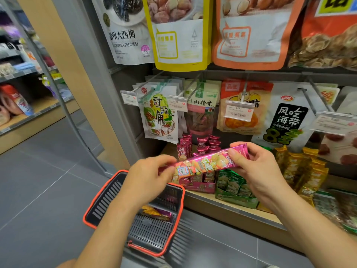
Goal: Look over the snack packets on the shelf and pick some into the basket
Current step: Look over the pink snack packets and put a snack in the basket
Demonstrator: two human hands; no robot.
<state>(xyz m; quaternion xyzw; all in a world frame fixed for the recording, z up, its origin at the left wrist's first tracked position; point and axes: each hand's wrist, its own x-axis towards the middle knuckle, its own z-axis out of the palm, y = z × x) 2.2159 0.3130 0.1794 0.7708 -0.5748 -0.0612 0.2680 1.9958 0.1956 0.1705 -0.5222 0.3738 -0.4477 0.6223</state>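
Shop aisle. Grey tiled floor [38, 180] fills the left and bottom; a beige pillar [63, 60] runs diagonally up the left side, with a far shelf [29, 113] of blurred goods behind it.

Near shelf [222, 207]: wood-faced ledge low down with peg hooks above it. Top row of hanging pouches: prune pouch [125, 35], yellow pouch [179, 35], orange pouch [251, 35]. Lower row: tamarind pouch [160, 117], hawthorn pouch [202, 109], kelp pouch [286, 120]. Clear price tags [238, 112] sit on the hook ends.

Basket [90, 206]: dark slatted plastic with a red rim, on the floor just in front of the ledge, below the left forearm. A couple of packets [156, 212], gold and pink, lie inside it.

On the ledge, side by side: pink display box [199, 185], green display box [235, 190], gold packets [301, 171] stacked at the right.

Task item: long pink packet [206, 163], held in the air in front of the pink display box, above the ledge, up and right of the basket. It is tilted, right end higher.

Left hand [148, 175]: grip pinches the packet's lower left end, fingers curled over it.
Right hand [257, 167]: grip pinches the upper right end, thumb on the near face, fingers behind.
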